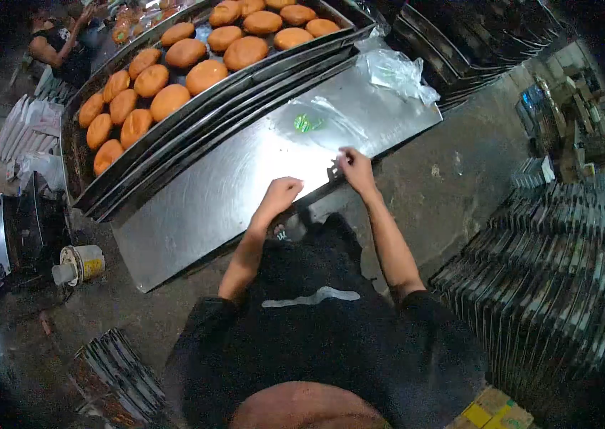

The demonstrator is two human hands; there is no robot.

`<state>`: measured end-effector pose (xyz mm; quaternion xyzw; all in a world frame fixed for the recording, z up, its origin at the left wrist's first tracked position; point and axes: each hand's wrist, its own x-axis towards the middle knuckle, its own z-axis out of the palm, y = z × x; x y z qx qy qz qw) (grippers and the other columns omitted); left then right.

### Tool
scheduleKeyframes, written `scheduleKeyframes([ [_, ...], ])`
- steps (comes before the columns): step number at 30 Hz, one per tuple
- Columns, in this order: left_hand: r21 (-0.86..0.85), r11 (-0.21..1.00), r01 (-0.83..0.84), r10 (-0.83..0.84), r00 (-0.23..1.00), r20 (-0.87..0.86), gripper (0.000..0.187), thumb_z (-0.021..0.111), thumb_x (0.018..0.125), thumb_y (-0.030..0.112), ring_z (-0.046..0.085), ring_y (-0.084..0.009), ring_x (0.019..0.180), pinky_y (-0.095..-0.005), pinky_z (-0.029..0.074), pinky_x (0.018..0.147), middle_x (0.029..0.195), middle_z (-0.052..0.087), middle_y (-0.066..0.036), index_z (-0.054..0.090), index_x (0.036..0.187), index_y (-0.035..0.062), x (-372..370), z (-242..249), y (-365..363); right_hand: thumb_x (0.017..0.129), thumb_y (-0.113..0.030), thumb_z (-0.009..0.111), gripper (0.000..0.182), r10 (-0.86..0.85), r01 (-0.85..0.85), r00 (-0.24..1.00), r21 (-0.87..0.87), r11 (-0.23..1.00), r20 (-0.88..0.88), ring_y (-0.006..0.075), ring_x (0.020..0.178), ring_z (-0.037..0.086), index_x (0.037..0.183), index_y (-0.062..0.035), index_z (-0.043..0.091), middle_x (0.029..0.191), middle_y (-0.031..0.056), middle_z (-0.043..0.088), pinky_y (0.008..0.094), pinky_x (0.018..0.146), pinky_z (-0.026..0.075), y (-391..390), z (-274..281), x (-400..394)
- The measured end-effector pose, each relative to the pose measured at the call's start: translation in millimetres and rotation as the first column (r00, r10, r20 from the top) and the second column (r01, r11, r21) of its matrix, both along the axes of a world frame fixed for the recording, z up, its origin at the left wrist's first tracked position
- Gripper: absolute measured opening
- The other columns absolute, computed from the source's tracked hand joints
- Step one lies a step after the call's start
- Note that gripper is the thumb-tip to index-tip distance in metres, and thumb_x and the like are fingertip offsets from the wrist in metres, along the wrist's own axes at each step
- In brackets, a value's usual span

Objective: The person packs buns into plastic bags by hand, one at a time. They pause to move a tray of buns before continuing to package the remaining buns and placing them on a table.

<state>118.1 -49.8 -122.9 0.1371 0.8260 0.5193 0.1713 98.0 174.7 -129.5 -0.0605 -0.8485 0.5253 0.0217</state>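
Note:
My left hand (284, 193) is over the front edge of a metal table (195, 214), its fingers curled together; what they hold, if anything, is hidden. A little to the right, my right hand (357, 171) is bent with its fingers pressed together beside a small dark shape I cannot make out. Beyond both hands a clear plastic bag (308, 123) with green print lies flat on the shiny tabletop. Round brown buns (246, 52) fill a dark metal tray (166, 130) on top of a stack of trays at the table's far side.
Crumpled clear plastic bags (397, 74) lie at the table's back right corner. Many stacked trays (538, 264) stand on the floor at right. A white bucket (82, 264) is on the floor at left. Another person (59, 46) is at the upper left.

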Motion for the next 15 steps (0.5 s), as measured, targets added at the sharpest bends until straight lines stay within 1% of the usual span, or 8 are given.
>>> scheduleKeyframes([
  [2, -0.145, 0.989, 0.032, -0.035, 0.999, -0.014, 0.029, 0.053, 0.079, 0.026, 0.059, -0.0230, 0.074, -0.0304, 0.044, 0.064, 0.079, 0.061, -0.015, 0.061, 0.082, -0.0017, -29.8, -1.1, 40.3, 0.072, -0.018, 0.058, 0.033, 0.115, -0.045, 0.950, 0.237, 0.970, -0.291, 0.0278, 0.083, 0.057, 0.100, -0.0005, 0.056, 0.091, 0.0165, 0.059, 0.0358, 0.073, 0.045, 8.4, 19.5, -45.1],
  [4, -0.159, 0.982, -0.098, 0.053, 0.963, -0.263, 0.023, 0.058, 0.074, 0.020, 0.058, -0.0276, 0.069, -0.0340, 0.045, 0.062, 0.080, 0.058, -0.019, 0.061, 0.079, -0.0025, -56.5, -20.2, 77.3, 0.073, -0.022, 0.056, 0.033, 0.208, -0.047, 0.913, 0.417, 0.908, -0.351, 0.0307, 0.093, 0.052, 0.098, -0.0001, 0.056, 0.098, 0.0172, 0.056, 0.0394, 0.081, 0.041, 17.1, 18.4, -80.3],
  [6, -0.007, 0.975, -0.222, 0.207, 0.918, -0.339, 0.023, 0.063, 0.068, 0.016, 0.056, -0.0316, 0.072, -0.0378, 0.044, 0.065, 0.084, 0.056, -0.020, 0.060, 0.081, -0.0022, -76.8, -20.1, 106.7, 0.076, -0.028, 0.052, 0.033, 0.314, -0.345, 0.932, 0.717, 0.606, 0.184, 0.0296, 0.095, 0.051, 0.094, -0.0003, 0.057, 0.098, 0.0168, 0.055, 0.0404, 0.082, 0.040, 28.6, -0.9, -107.0],
  [7, -0.122, 0.962, -0.246, 0.174, 0.890, -0.420, 0.024, 0.065, 0.066, 0.015, 0.056, -0.0326, 0.073, -0.0391, 0.043, 0.067, 0.084, 0.056, -0.020, 0.060, 0.082, -0.0018, -85.3, -21.4, 114.0, 0.076, -0.030, 0.050, 0.028, 0.353, -0.332, 0.922, 0.798, 0.503, 0.161, 0.0311, 0.086, 0.054, 0.083, -0.0049, 0.059, 0.092, 0.0147, 0.055, 0.0395, 0.073, 0.044, 37.0, -14.6, -102.2],
  [10, -0.247, 0.927, -0.281, 0.117, 0.844, -0.523, 0.022, 0.066, 0.065, 0.016, 0.054, -0.0329, 0.074, -0.0401, 0.042, 0.068, 0.078, 0.055, -0.018, 0.060, 0.076, -0.0013, -103.1, -53.0, 120.6, 0.075, -0.031, 0.053, 0.031, 0.456, -0.499, 0.862, 0.533, 0.684, 0.222, 0.0341, 0.088, 0.053, 0.086, -0.0028, 0.059, 0.091, 0.0186, 0.056, 0.0401, 0.077, 0.042, 65.6, 4.0, -83.4],
  [12, -0.295, 0.929, -0.225, 0.157, 0.959, -0.237, 0.019, 0.065, 0.063, 0.015, 0.055, -0.0334, 0.076, -0.0386, 0.042, 0.070, 0.076, 0.057, -0.020, 0.061, 0.073, -0.0004, -116.1, -48.3, 121.3, 0.070, -0.022, 0.057, 0.030, 0.420, -0.325, 0.877, 0.357, 0.876, -0.233, 0.0354, 0.083, 0.053, 0.088, 0.0022, 0.056, 0.089, 0.0203, 0.056, 0.0414, 0.073, 0.043, 93.8, 0.1, -63.7],
  [14, -0.283, 0.937, -0.206, 0.138, 0.961, -0.241, 0.016, 0.062, 0.067, 0.015, 0.055, -0.0332, 0.075, -0.0382, 0.043, 0.068, 0.075, 0.058, -0.018, 0.062, 0.072, 0.0004, -115.1, -39.2, 119.9, 0.071, -0.022, 0.059, 0.029, 0.378, -0.302, 0.898, 0.312, 0.901, -0.224, 0.0315, 0.075, 0.056, 0.089, 0.0015, 0.057, 0.081, 0.0179, 0.058, 0.0377, 0.068, 0.045, 112.6, -8.9, -48.7],
  [15, -0.218, 0.965, -0.145, 0.099, 0.973, -0.209, 0.015, 0.059, 0.071, 0.014, 0.057, -0.0298, 0.072, -0.0360, 0.044, 0.065, 0.076, 0.060, -0.016, 0.062, 0.075, 0.0000, -117.6, -35.1, 117.1, 0.072, -0.022, 0.060, 0.028, 0.420, -0.417, 0.907, 0.124, 0.900, -0.001, 0.0271, 0.070, 0.057, 0.088, 0.0011, 0.058, 0.076, 0.0158, 0.058, 0.0354, 0.065, 0.045, 114.3, -0.9, -43.6],
])
